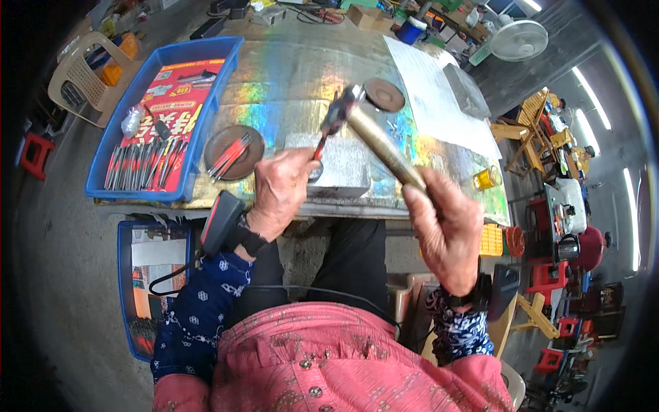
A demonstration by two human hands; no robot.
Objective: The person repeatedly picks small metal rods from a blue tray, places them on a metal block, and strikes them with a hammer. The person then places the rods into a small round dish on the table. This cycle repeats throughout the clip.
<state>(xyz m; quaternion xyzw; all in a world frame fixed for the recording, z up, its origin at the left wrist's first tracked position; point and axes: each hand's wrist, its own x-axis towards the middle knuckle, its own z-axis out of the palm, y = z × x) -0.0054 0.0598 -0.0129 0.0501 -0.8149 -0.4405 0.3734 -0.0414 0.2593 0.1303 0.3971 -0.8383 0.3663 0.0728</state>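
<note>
My left hand (285, 182) pinches a slim red-and-black tool (320, 147), which stands nearly upright at the metal block (347, 168) on the table's near side. Its exact kind I cannot make out. My right hand (449, 226) is closed round the wooden handle of a hammer (384, 147). The hammer head is raised over the block, close to the top of the slim tool; blur hides whether they touch. Left of the block, a round dark dish (250, 159) holds several similar red-and-black pieces (228, 158).
A blue tray (93, 172) on the left holds a row of red-and-black pieces (141, 165). Beyond the block lies a dark round disc (384, 95). A yellow container (487, 178) stands at the table's right edge. Below left is another blue crate (125, 275).
</note>
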